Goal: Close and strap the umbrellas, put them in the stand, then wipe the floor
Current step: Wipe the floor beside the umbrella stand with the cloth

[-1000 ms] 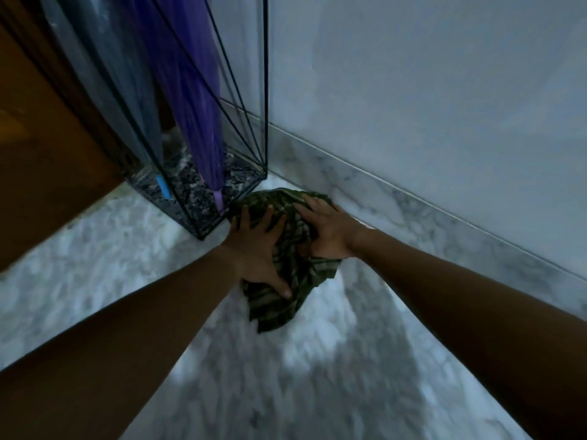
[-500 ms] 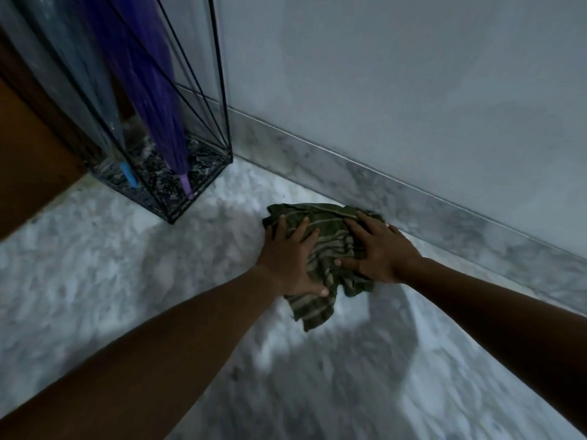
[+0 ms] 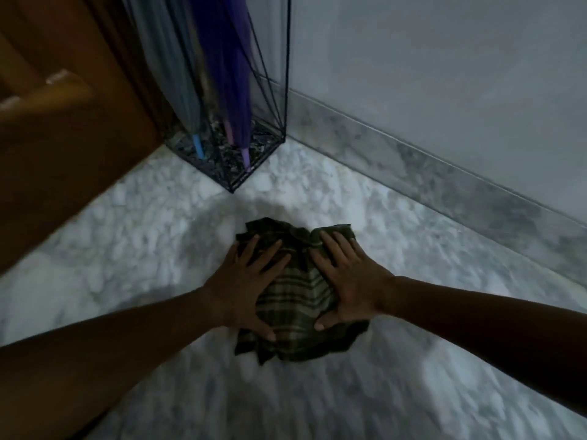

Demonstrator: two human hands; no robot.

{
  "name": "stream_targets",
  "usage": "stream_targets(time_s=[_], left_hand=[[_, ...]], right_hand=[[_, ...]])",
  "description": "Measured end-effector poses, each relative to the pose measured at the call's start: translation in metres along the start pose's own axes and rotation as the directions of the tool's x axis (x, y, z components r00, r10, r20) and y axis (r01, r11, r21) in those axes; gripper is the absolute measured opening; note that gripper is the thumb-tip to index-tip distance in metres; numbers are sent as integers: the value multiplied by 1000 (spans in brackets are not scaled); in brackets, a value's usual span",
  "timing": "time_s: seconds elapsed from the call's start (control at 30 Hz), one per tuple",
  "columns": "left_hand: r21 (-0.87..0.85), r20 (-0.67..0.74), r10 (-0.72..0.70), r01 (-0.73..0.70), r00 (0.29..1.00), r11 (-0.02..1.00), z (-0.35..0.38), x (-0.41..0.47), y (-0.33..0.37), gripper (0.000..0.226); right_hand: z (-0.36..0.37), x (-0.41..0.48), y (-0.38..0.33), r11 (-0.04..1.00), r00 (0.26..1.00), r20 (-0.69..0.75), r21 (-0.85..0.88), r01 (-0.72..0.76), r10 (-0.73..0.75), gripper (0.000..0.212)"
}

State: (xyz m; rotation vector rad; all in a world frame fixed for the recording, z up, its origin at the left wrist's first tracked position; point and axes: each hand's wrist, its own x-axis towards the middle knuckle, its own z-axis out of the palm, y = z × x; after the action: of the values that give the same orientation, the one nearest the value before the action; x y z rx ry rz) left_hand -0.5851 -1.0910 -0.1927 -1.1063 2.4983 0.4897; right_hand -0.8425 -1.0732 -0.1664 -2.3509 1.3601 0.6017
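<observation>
Cloth [image 3: 295, 300] has slid back from the stand [image 3: 219, 163] corner twd mid-floor [image 3: 143, 223], both hands w/ it. L hand [image 3: 244, 287] & R hand [image 3: 346, 284] lie flat, fingers spread, pressing it down, one each side. Umbrellas [image 3: 228, 74] sit closed in the stand, by the wall corner. Risk: cloth's bunched, so pressure's uneven & wet streaks may be left; palms could slip off onto slick marble.
</observation>
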Motion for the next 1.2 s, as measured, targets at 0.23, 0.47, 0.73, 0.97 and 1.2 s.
stream_targets(time_s=[0.23, 0.47, 0.73, 0.97, 1.2], left_hand=[[55, 142, -353, 348, 925, 936, 18, -101, -79, 147], [-152, 285, -691, 743, 664, 652, 20, -144, -130, 151], [-275, 333, -794, 857, 509, 435, 15, -150, -151, 144], [-129, 125, -586, 599, 800, 790, 16, -104, -87, 158], [-196, -122, -201, 175, 972, 965, -15, -6, 8, 125]], right_hand=[[-29, 97, -98, 972, 971, -60, -58, 226, -229, 135], [-65, 194, -189, 959, 955, -86, -55, 279, -283, 126], [-80, 225, -227, 947, 936, -145, -25, 321, -321, 108], [-40, 141, -114, 924, 915, -138, -107, 366, -378, 113], [-30, 52, 1, 993, 980, -163, 4, 119, -116, 104]])
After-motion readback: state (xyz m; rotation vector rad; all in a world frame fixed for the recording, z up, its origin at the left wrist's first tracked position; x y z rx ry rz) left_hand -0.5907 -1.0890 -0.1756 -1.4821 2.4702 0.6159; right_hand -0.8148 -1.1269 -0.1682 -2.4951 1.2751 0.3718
